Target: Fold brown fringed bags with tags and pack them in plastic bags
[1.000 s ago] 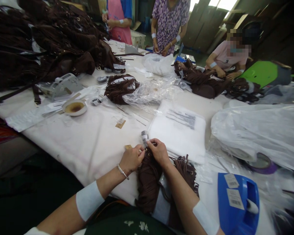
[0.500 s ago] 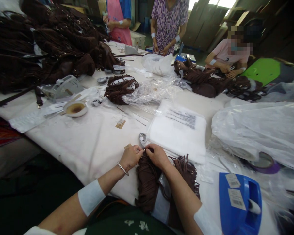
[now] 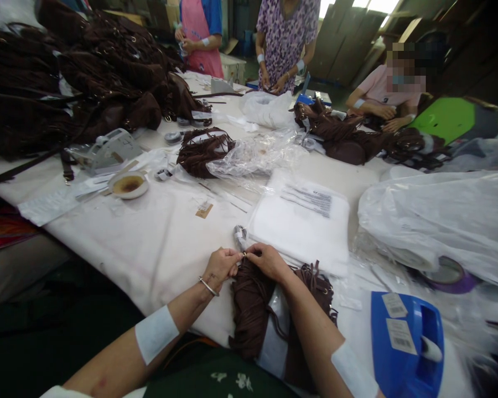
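A dark brown fringed bag [image 3: 251, 318] lies at the table's front edge, its long strips hanging toward me and a pale sheet [image 3: 276, 337] across its middle. At its upper left corner sits a small gold-coloured metal piece [image 3: 244, 255]. My left hand [image 3: 224, 265] pinches this piece from the left with thumb and forefinger. From the other side my right hand [image 3: 269, 261] pinches it too, its forearm crossing over the bag. Just beyond the fingertips is a small grey bundle [image 3: 239, 235] with a white wrap. Fingers partly hide the metal piece.
White packing sheets [image 3: 302, 226] lie beyond my hands. At right are a blue tool with labels [image 3: 398, 342], a tape roll [image 3: 450, 276] and clear plastic [image 3: 440, 215]. Left stand a dish [image 3: 128, 185] and a brown bag pile [image 3: 87, 77]. Several people work across the table.
My left hand has shifted slightly, its fingers now more stretched toward the metal piece, which shows more clearly between both hands. The bag stays in place.
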Available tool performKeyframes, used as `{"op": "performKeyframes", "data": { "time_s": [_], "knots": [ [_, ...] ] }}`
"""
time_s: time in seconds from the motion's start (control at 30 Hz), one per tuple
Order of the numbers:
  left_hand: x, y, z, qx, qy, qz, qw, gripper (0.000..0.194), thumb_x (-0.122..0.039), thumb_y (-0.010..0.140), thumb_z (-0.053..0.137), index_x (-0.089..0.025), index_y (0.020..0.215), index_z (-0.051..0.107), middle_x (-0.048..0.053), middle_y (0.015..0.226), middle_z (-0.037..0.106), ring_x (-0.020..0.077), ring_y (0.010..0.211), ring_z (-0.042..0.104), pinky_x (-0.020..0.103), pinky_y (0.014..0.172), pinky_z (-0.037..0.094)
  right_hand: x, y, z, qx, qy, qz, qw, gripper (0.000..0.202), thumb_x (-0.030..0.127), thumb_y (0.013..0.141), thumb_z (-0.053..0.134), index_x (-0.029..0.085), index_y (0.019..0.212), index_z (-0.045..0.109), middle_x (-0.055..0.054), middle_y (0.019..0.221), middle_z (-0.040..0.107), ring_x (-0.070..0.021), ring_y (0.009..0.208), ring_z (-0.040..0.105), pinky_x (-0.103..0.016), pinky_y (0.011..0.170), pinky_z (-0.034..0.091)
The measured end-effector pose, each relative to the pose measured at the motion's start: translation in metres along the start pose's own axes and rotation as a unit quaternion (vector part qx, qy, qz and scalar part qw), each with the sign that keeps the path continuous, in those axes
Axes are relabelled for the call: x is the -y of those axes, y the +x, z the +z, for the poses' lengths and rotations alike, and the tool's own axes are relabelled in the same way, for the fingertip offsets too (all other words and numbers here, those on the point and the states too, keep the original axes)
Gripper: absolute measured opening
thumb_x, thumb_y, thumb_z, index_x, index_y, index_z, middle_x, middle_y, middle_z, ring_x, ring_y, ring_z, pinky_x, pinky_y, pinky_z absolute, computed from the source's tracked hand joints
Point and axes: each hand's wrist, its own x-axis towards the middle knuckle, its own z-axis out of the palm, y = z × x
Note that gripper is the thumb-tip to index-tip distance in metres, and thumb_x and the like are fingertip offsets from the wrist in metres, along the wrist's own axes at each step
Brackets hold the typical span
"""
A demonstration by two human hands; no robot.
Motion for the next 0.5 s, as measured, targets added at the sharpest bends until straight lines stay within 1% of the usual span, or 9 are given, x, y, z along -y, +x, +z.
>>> {"op": "performKeyframes", "data": {
  "time_s": [0.1,0.2,0.3,0.4,0.5],
  "knots": [
    [-0.003,-0.003,-0.003,-0.003,0.004,0.018,1.0,0.031,-0.047,0.072,0.057,-0.016,0.069,0.053,-0.009,0.034,0.041,0.0079,0.03,0.037,0.019,0.034,0.027,-0.003,0.004,0.0,0.005,0.0,0.004,1.0,0.011,0.023,0.078,0.06,0.018,0.079,0.069,-0.002,0.08,0.071,-0.0151,0.077,0.062,-0.026,0.075,0.045],
    [-0.007,-0.006,-0.005,-0.002,0.028,0.039,0.999,0.027,-0.043,0.072,0.059,-0.016,0.07,0.055,-0.008,0.036,0.045,0.008,0.032,0.04,0.019,0.036,0.027,-0.004,0.004,0.004,-0.013,-0.006,0.01,1.0,0.007,0.022,0.074,0.062,0.019,0.074,0.068,-0.002,0.076,0.069,-0.0153,0.074,0.061,-0.027,0.074,0.045],
    [-0.011,-0.007,-0.008,0.006,0.054,0.048,0.997,0.024,-0.039,0.073,0.059,-0.016,0.07,0.055,-0.007,0.036,0.047,0.0084,0.032,0.04,0.019,0.036,0.026,-0.004,0.001,0.012,-0.053,-0.007,0.025,0.998,0.006,0.021,0.073,0.061,0.018,0.072,0.066,-0.003,0.075,0.068,-0.015,0.073,0.059,-0.027,0.073,0.044],
    [-0.014,-0.006,-0.01,0.02,0.076,0.052,0.996,0.024,-0.039,0.075,0.058,-0.016,0.07,0.056,-0.007,0.036,0.048,0.0092,0.033,0.042,0.019,0.038,0.029,-0.005,-0.003,0.018,-0.101,0.005,0.043,0.994,0.007,0.022,0.073,0.059,0.017,0.073,0.064,-0.003,0.075,0.066,-0.0151,0.072,0.057,-0.027,0.074,0.043],
    [-0.018,-0.006,-0.012,0.033,0.094,0.059,0.993,0.025,-0.041,0.075,0.057,-0.016,0.072,0.057,-0.007,0.037,0.049,0.0102,0.034,0.045,0.02,0.041,0.033,-0.007,-0.002,0.017,-0.133,0.037,0.052,0.989,0.013,0.025,0.077,0.052,0.016,0.075,0.062,-0.003,0.075,0.065,-0.0146,0.072,0.057,-0.026,0.073,0.044]
  ]
}}
